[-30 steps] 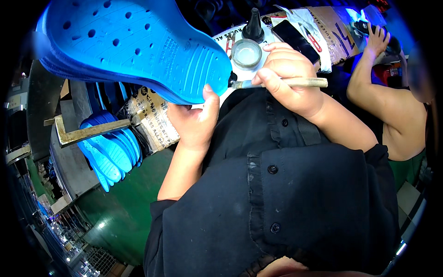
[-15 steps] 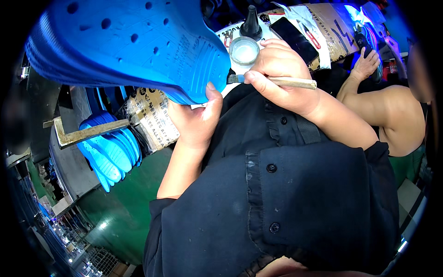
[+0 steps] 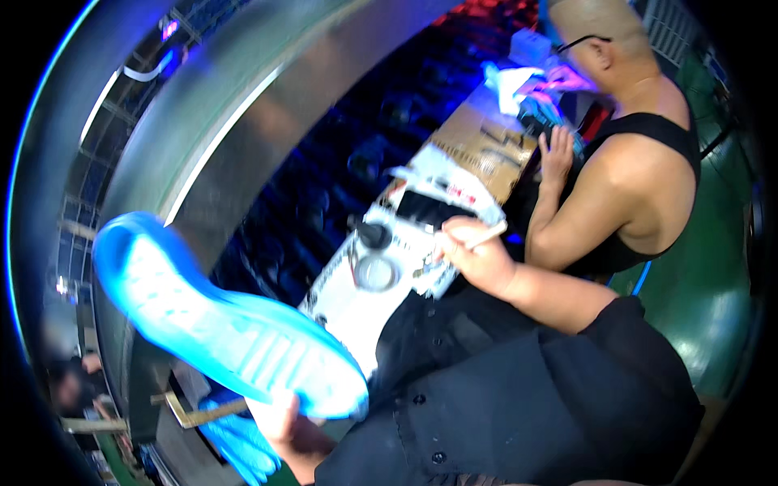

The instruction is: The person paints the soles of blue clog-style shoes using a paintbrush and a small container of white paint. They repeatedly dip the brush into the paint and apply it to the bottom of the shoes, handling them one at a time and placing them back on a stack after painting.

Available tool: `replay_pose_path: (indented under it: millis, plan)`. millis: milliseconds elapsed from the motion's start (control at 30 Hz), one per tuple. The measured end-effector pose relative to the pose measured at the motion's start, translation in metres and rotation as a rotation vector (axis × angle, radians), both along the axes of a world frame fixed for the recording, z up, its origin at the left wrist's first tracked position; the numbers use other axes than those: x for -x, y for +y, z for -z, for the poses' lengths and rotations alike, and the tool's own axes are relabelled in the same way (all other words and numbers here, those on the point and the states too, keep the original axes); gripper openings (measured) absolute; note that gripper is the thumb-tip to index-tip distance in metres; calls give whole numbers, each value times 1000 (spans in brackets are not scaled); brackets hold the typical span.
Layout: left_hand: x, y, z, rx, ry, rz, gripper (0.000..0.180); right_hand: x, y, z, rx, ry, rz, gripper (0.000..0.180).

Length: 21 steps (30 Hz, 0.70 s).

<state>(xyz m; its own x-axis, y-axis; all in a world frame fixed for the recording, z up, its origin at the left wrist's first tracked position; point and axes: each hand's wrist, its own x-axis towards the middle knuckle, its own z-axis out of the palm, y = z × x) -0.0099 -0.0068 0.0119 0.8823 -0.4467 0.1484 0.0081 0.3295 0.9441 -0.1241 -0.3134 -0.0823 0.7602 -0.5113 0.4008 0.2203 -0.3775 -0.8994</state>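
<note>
Well, the left hand [image 3: 282, 428] grips a blue shoe sole [image 3: 259, 344] by its near end, up in the air left of the white-covered worktop [image 3: 344, 328], where a glass dish [image 3: 377, 274] and black bottle [image 3: 374, 236] stand. The right hand [image 3: 484, 261] clasps a pale-handled brush [image 3: 489, 234] near a phone [image 3: 420, 208]; a co-worker [image 3: 640, 178] is further right, by green floor [image 3: 721, 283].

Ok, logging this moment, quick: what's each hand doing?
Left hand: closed on the near end of a blue sole.
Right hand: holding a pale-handled brush.
</note>
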Motion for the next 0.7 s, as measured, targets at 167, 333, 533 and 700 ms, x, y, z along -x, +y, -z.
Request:
replay_pose_path:
  millis: [167, 333, 533, 700]
  plan:
    - [-22, -104, -48, -311, 158, 692, 82, 24, -25, -12, -36, 48, 67, 28]
    - [-75, -348, -97, 35, 386, 847, 42, 53, -45, -2, -148, 28, 171, 29]
    - [-70, -493, -143, 499, 515, 488, 54, 65, -60, 9, -104, 123, 232, 27]
    - [-47, -372, -66, 285, 120, 520, 68, 59, -59, 24, -277, 66, 151, 31]
